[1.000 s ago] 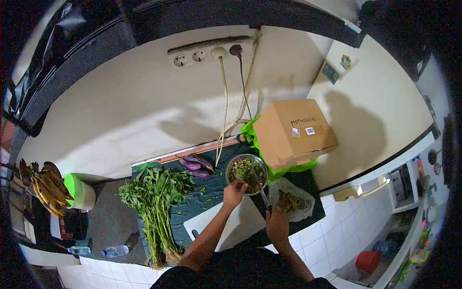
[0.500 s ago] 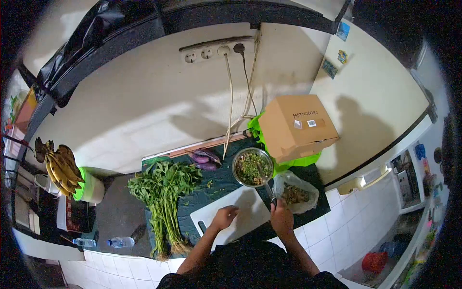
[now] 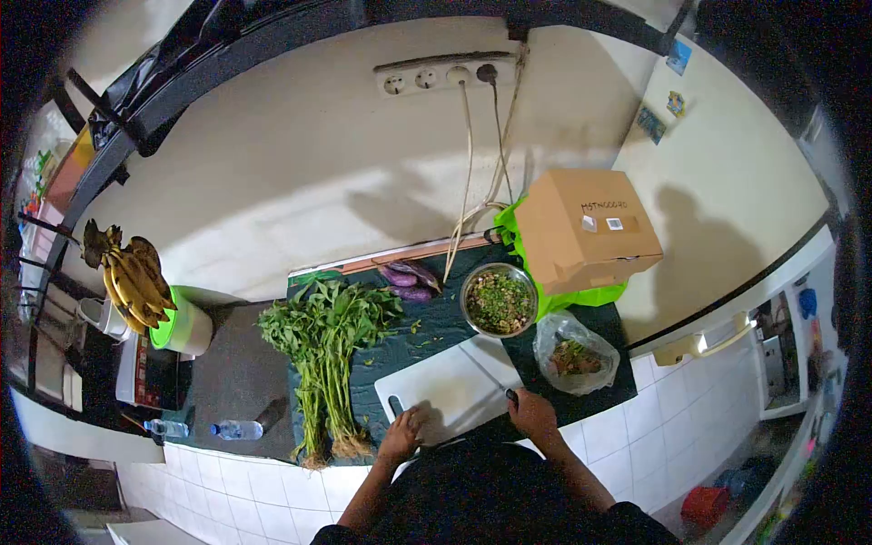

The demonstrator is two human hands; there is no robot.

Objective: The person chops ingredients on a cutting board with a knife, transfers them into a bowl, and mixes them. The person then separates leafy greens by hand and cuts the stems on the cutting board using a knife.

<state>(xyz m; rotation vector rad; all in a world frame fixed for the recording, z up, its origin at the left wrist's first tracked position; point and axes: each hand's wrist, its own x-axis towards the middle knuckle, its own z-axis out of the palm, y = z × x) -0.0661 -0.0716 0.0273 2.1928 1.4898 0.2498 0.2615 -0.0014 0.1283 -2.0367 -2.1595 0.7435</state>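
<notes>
My right hand (image 3: 533,417) is closed around the black handle of a knife (image 3: 488,369), whose blade points up and left over the white cutting board (image 3: 445,386). At the board's lower left edge, near its handle slot, rests my left hand (image 3: 401,439), its fingers loosely apart with nothing seen in them. Just beyond the board stands a round metal bowl (image 3: 466,313) filled with chopped greens and pale bits. A clear plastic bag (image 3: 595,368) with plant scraps lies to the right of the board.
Left of the board lies a large bunch of leafy greens (image 3: 331,354) with roots. Purple eggplants (image 3: 413,293) sit behind. A cardboard box (image 3: 586,236) stands on a green bag (image 3: 581,304). Bananas (image 3: 136,286), a lidded bucket (image 3: 189,325) and a water bottle (image 3: 238,430) are farther left.
The knife has moved from over the bowl down onto or above the board as my right hand came lower. My left hand has shifted from mid-board to its lower left edge. The view has turned slightly.
</notes>
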